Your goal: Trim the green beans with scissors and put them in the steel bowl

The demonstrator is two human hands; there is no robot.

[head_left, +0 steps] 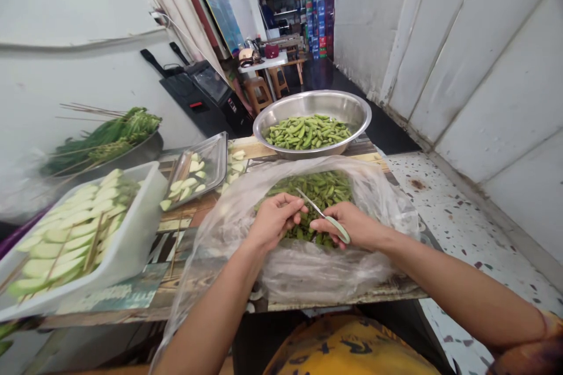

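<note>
Scissors with a pale green handle are held in my right hand, their blades slanting up and left. Close to the blade tips, my left hand has its thumb and fingers pinched together; whatever is between them is hidden. Both hands are over a clear plastic bag, spread wide around a heap of green bean pods that look like edamame. Just behind the bag stands a wide steel basin with more green pods inside.
On the left, a white plastic tub holds pale green slices on wooden skewers. A metal tray with cut pieces and sticks lies beside it. Leafy greens on skewers fill a bowl farther back. The wooden table's front edge is near my body.
</note>
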